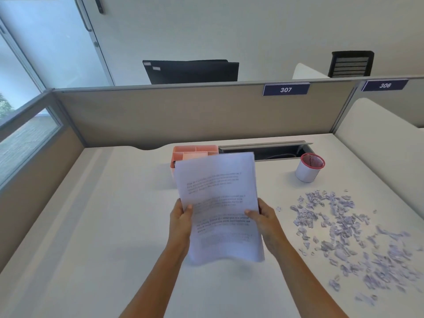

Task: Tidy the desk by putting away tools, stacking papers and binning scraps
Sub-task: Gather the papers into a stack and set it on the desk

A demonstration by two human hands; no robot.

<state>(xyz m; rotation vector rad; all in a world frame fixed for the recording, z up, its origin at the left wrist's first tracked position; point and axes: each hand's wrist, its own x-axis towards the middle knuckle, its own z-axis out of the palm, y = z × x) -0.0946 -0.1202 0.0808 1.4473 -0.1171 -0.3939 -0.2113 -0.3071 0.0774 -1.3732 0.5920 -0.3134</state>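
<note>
Head view: the left grip (181, 222) and right grip (266, 222) are each pinching 1 side edge of the papers (218, 198), thumbs on the printed face. They are holding the sheaf tilted above the table (110, 226), its long axis running away from the person and its near edge sagging. The sheaf is sitting squarely between the 2 grips, neither nearer. Bare table is lying directly below and to the left. The scraps (344, 237) are spreading to the right, the small bin (308, 171) beyond them, and the pink organiser (195, 151) is standing behind the sheaf's far edge.

white desk (103, 226) | on it: pink organizer (195, 152), small bin (308, 168), paper scraps (344, 232)
</note>
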